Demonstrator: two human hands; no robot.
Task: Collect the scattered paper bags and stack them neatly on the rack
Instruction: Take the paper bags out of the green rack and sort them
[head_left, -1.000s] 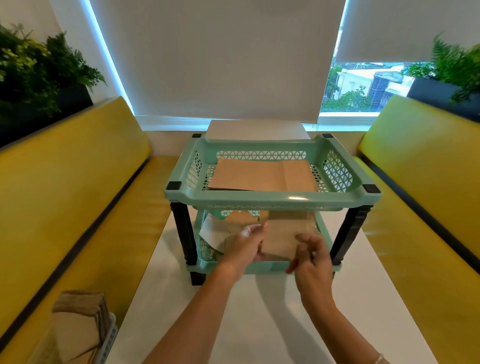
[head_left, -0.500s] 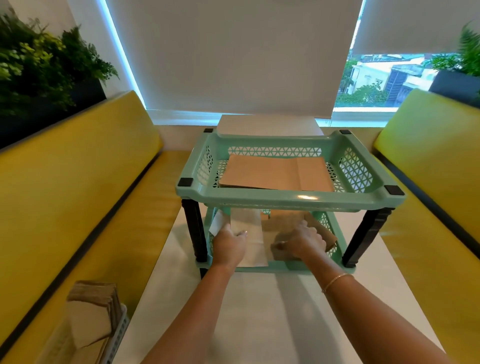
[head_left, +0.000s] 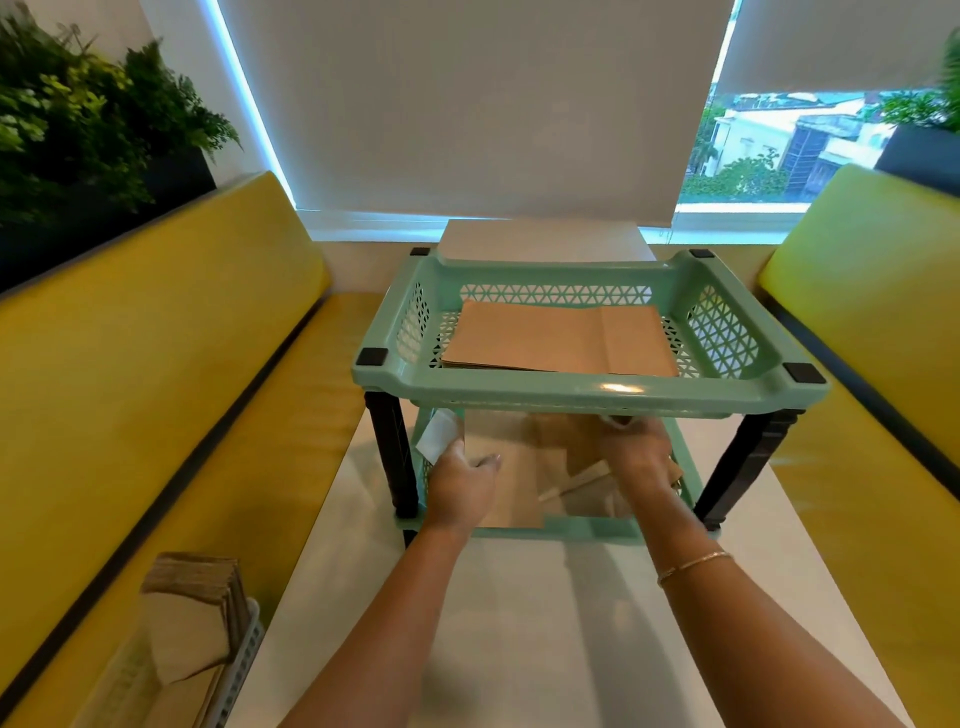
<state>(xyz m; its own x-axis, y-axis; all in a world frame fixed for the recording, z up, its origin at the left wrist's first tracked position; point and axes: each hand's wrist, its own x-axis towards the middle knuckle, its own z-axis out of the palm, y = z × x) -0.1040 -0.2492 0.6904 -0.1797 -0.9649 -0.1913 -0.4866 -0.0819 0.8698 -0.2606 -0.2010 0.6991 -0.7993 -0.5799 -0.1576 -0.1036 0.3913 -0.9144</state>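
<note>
Both hands reach into the rack's (head_left: 587, 395) lower tier: left hand (head_left: 460, 480) lies flat, squaring the brown bags (head_left: 519, 467); right hand (head_left: 636, 457) (fingers hidden, grip unclear) steadies them.

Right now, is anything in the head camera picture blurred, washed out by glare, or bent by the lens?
Head view: the window is bright behind dimmer foreground; a small glare spot sits on the green rack front rim; the lower-tier paper bags are shadowed and soft; the left hand and right hand look slightly motion-blurred; the wide lens bows the yellow benches.
</note>
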